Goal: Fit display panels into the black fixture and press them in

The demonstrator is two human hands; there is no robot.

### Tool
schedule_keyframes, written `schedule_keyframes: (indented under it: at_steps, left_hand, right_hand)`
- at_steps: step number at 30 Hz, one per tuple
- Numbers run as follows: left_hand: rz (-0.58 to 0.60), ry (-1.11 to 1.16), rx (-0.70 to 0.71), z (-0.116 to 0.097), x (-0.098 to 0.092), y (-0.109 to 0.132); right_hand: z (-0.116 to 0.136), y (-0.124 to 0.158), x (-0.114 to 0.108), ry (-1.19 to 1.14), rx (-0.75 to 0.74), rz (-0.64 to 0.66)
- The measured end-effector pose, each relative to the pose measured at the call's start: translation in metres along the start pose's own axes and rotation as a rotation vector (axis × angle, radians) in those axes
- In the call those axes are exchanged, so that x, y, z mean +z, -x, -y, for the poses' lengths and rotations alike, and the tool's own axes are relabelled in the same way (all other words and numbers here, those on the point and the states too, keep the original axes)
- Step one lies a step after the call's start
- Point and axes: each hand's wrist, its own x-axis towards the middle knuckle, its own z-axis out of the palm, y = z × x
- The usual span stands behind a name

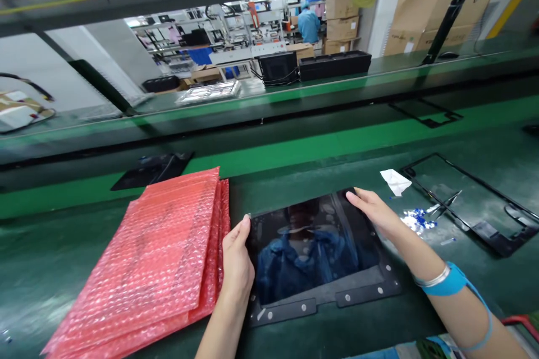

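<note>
A black glossy display panel (320, 252) with a metal frame lies flat on the green bench in front of me. My left hand (236, 258) grips its left edge, thumb on top. My right hand (374, 210) holds its right edge near the far corner, fingers laid along the rim. A blue wrist strap (448, 281) and a silver bangle sit on my right wrist. Just left of the panel lies a stack of pink bubble-wrap bags (160, 258), touching my left hand.
A black frame (501, 235) with tweezers (444, 205) on it lies at the right, beside small blue bits (415, 219) and a white scrap (396, 180). A green conveyor belt (295, 148) runs behind. Black trays (334, 63), boxes and a distant person (309, 23) lie beyond.
</note>
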Motion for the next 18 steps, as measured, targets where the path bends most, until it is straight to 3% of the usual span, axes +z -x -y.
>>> schedule_keyframes:
  at_steps: [2,6,8,11,16,18]
  left_hand:
    - [-0.067,0.061,0.001,-0.001,-0.004,-0.003]
    - [-0.147,0.152,0.007,-0.003,-0.012,-0.01]
    - [-0.144,0.176,-0.005,-0.005,-0.012,-0.009]
    - [-0.016,0.183,-0.079,-0.008,-0.007,0.0]
    - [0.399,0.057,-0.2,-0.014,0.0,0.017]
    - [0.446,0.053,-0.199,-0.015,0.0,0.017]
  right_hand:
    - [0.003,0.006,-0.002,-0.012,0.023,0.061]
    - [0.009,0.013,-0.007,0.039,0.096,0.308]
    - [0.01,0.014,-0.009,0.058,0.096,0.332]
    - [0.011,0.012,-0.01,0.028,0.061,0.2]
    - [0.012,-0.003,-0.013,-0.034,0.024,0.023]
    - [0.013,-0.017,-0.013,-0.028,0.024,0.014]
